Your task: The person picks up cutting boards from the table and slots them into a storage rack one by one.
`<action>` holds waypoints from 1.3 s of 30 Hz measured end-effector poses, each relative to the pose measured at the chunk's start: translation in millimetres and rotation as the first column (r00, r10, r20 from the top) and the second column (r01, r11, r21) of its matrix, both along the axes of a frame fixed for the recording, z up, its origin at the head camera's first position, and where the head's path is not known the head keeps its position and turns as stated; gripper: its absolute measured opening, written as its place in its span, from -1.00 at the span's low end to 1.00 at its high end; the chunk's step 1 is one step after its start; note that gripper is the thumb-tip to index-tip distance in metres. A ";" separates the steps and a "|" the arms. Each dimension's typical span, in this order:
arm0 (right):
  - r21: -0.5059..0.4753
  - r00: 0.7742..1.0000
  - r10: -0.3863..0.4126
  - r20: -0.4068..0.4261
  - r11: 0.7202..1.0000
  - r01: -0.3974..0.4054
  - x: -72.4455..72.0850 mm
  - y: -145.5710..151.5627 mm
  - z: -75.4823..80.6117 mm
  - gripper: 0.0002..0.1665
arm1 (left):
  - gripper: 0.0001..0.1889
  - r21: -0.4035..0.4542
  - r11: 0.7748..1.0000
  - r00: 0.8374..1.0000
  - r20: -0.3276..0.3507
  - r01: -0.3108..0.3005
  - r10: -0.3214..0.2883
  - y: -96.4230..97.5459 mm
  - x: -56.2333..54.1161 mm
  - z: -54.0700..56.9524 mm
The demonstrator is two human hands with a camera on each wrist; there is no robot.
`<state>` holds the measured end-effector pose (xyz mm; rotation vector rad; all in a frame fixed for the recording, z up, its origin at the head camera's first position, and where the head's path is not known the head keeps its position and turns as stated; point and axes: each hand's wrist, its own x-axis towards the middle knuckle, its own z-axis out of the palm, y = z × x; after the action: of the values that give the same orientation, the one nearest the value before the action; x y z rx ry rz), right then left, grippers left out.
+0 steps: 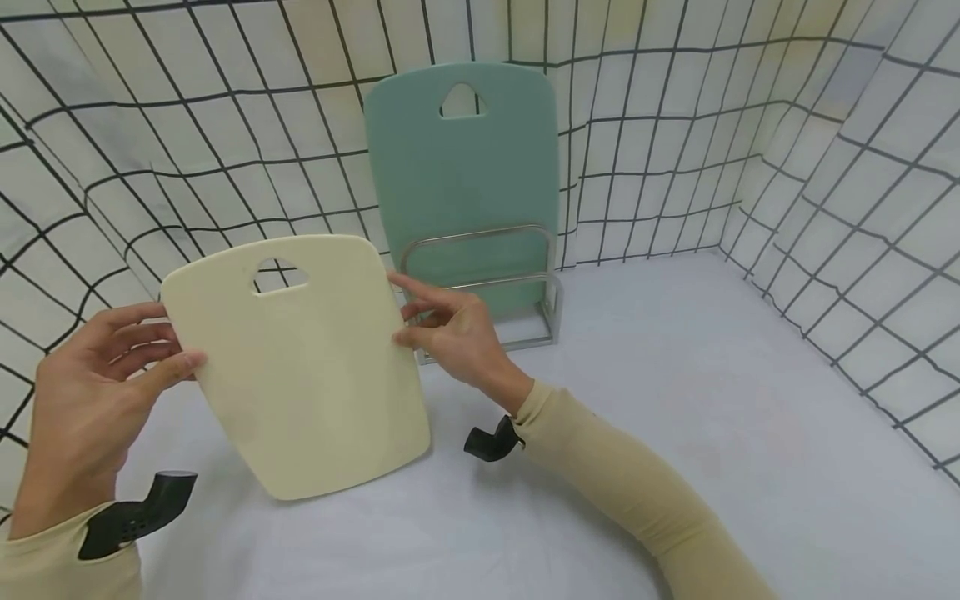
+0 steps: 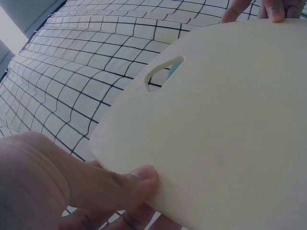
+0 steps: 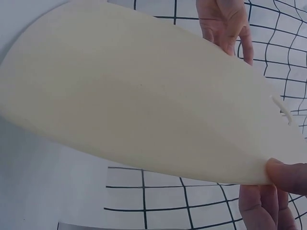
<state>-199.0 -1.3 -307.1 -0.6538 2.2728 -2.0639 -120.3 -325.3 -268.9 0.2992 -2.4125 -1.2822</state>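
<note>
A cream cutting board (image 1: 307, 375) with a rounded handle hole near its top is held tilted by both hands. My left hand (image 1: 97, 383) grips its left edge, thumb over the front face and fingers behind, as the left wrist view also shows. On the opposite edge, my right hand (image 1: 457, 329) pinches the board near the upper corner, thumb in front. Behind the right hand, a green cutting board (image 1: 465, 167) stands upright in a metal rack (image 1: 557, 308). The cream board's lower edge is close over the white table surface.
White walls with a dark grid pattern (image 1: 645, 150) rise behind and at both sides. The white tabletop (image 1: 675, 358) stretches out to the right of the rack. A black camera mount (image 1: 491, 442) sits on the right wrist, another (image 1: 142, 512) on the left.
</note>
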 end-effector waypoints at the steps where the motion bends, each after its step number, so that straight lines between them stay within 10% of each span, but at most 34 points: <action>1: 0.002 1.000 -0.001 -0.004 1.000 0.001 -0.4 -0.2 0.4 -0.20 | -0.30 0.009 1.000 1.000 -0.008 0.000 0.000 0.5 0.2 0.5; 39: 0.009 0.989 -0.041 -0.143 0.999 0.043 -14.9 -1.6 21.3 -0.26 | -0.38 -0.032 0.988 0.987 -0.061 -0.149 0.147 16.4 -4.1 20.6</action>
<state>-213.9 -2.9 -285.8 -0.7840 2.3920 -2.0837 -124.4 -308.9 -248.3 0.4167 -2.3145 -1.1642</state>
